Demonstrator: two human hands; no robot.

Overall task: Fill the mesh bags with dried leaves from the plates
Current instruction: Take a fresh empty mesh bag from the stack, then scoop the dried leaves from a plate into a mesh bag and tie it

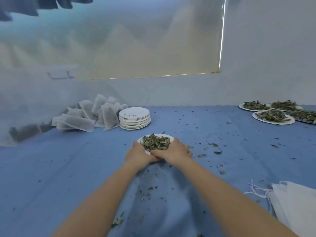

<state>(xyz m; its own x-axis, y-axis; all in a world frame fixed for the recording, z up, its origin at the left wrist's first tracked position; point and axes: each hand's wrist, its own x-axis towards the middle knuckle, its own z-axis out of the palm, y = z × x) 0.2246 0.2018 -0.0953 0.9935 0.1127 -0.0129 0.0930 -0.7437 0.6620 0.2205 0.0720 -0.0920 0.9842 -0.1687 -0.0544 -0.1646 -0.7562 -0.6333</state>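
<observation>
Your two forearms reach out over the blue cloth (68,168), and both hands cup the near rim of a white paper plate (142,138) heaped with dried leaves (154,142) at the cloth's middle. Your left hand (138,155) curls round the plate's left edge; your right hand (174,150) lies over its right edge, fingers bent against the leaf pile. Filled mesh bags (85,117) lean toward the far left corner, beside a stack of emptied plates (135,118). Loaded plates (273,116) wait at the far right edge; empty bags (294,202) lie at the near right. You look to be gathering this plate's leaves; next you need an empty bag held open. No writing is legible.
</observation>
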